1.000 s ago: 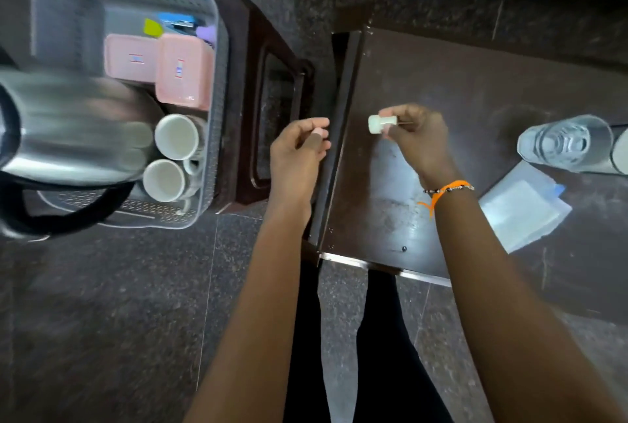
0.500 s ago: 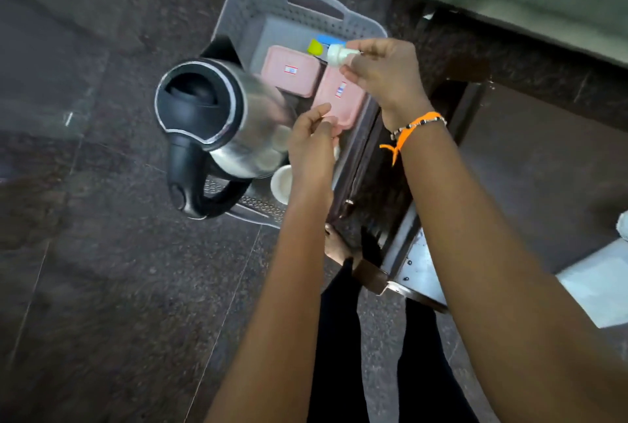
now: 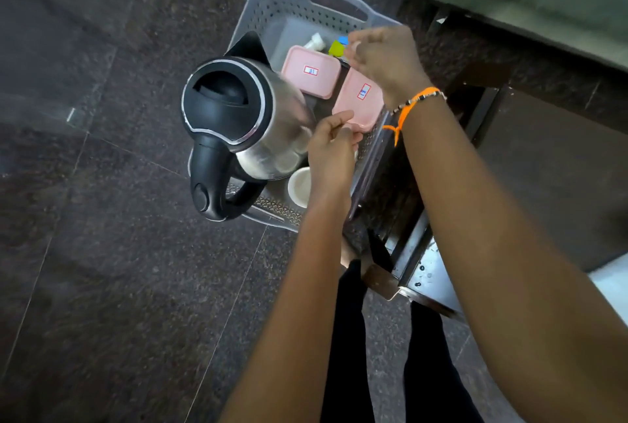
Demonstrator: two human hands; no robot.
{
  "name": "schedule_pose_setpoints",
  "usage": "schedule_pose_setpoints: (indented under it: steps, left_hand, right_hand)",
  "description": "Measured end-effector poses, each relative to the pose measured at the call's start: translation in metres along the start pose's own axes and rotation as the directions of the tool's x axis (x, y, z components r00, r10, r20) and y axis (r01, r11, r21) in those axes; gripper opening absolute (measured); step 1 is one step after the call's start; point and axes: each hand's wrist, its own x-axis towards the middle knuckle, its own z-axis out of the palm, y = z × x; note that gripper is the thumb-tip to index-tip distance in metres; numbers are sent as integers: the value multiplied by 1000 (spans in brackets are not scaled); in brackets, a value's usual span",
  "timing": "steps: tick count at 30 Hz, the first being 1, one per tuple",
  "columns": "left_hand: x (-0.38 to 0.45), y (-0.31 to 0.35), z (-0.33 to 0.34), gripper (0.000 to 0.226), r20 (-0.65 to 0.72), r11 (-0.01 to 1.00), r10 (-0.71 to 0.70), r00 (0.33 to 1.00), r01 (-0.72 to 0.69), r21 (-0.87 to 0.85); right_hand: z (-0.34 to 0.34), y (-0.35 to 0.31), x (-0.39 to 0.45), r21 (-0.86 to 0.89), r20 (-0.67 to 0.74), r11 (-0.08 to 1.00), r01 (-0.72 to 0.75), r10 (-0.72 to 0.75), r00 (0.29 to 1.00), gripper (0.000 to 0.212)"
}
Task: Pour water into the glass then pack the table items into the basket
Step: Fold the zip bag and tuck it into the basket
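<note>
Head view: your right hand [image 3: 384,59] blurs above the basket [image 3: 272,8], its grasp unreadable. Your left hand [image 3: 331,151], fingers loosely curled and holding nothing, hides part of a cup [image 3: 299,186] beside the kettle [image 3: 238,123].

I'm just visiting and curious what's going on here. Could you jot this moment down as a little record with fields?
Basket: grey perforated basket standing on the dark floor
Inside it: steel kettle with black lid, two pink boxes, a white cup, a small white item, a green piece
Right hand: above the basket's far side, fingers curled; whether it holds anything cannot be told
Left hand: over the basket beside the kettle, loosely curled, holding nothing visible
Wristband: orange, on the right wrist
</note>
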Motion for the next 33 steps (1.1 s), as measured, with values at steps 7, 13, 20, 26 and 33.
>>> schedule_pose_setpoints:
  steps: [7,13,20,26,33]
  left_hand:
    - [-32,-24,28,26,73,998,38,997,-42,52]
    - [-87,-84,68,23,193,971,-42,980,-5,239]
    - [-142,-185,119,21,302,839,-274,913,74,539]
    - [-175,-253,165,27,304,621,-465,831,61,782]
    - [-190,-281,207,26,340,512,-508,791,-40,858]
  right_hand:
    - [-78,42,-62,131,-25,991,-13,16,1000,26]
    - [-175,116,-122,251,-137,962,-110,148,979,27]
    - [-298,216,-177,419,-398,889,-186,363,842,25]
    - [-377,287,-188,305,-755,916,-261,399,520,32]
    - [-427,349,-170,541,-556,764,-352,638,532,30]
